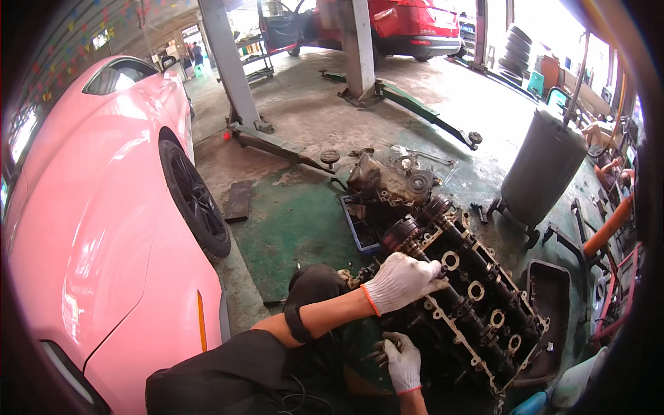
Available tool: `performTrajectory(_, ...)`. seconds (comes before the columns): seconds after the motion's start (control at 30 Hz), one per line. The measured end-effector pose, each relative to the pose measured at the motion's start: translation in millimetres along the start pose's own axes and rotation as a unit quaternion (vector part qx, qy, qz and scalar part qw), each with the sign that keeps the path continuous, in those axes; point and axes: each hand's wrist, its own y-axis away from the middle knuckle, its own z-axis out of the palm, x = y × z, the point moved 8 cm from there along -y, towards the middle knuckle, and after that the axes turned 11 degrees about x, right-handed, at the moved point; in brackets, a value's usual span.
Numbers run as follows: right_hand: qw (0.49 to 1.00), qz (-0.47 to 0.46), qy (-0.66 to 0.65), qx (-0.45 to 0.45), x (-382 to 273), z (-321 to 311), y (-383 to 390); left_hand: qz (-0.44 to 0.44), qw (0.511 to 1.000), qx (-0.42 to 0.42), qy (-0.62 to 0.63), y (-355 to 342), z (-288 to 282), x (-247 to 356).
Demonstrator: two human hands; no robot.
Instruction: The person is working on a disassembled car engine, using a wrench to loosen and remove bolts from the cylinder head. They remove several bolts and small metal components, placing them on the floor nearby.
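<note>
An engine [477, 297] lies in front of me with its top uncovered, showing two camshafts and dark round sprockets [402, 234] at the far end. My left hand [402, 282], in a white knit glove, reaches over the nearer camshaft. Its fingers are closed near a cap there; whatever they grip is too small to make out. Lower down, by the engine's near side, is my right hand [402, 365], also gloved, with darkened fingertips. Those fingers curl together, and their contents are hidden.
A pink car [117, 249] stands close on my left. Greasy engine parts [387, 180] and a blue crate [360, 235] sit beyond the engine. On the right are a grey tank [543, 173] and a black tray [553, 297]. Lift posts [232, 69] and a red car [415, 28] stand farther off.
</note>
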Motion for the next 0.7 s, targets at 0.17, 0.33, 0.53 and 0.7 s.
performTrajectory(0.17, 1.0, -0.018, 0.001, 0.001, -2, -1, 0, -0.012, 1.0, -0.009, 0.008, 6, -4, 2)
performTrajectory(0.33, 1.0, -0.012, -0.004, -0.001, -2, 0, 1, 0.043, 0.999, 0.006, -0.018, 2, -1, 7)
performTrajectory(0.53, 1.0, -0.019, -0.008, 0.006, -3, -3, 0, 0.026, 0.998, 0.058, -0.001, 1, -4, 4)
performTrajectory(0.7, 1.0, -0.003, -0.026, 0.008, -1, -4, 1, 0.014, 0.999, -0.004, -0.029, 9, 0, 0)
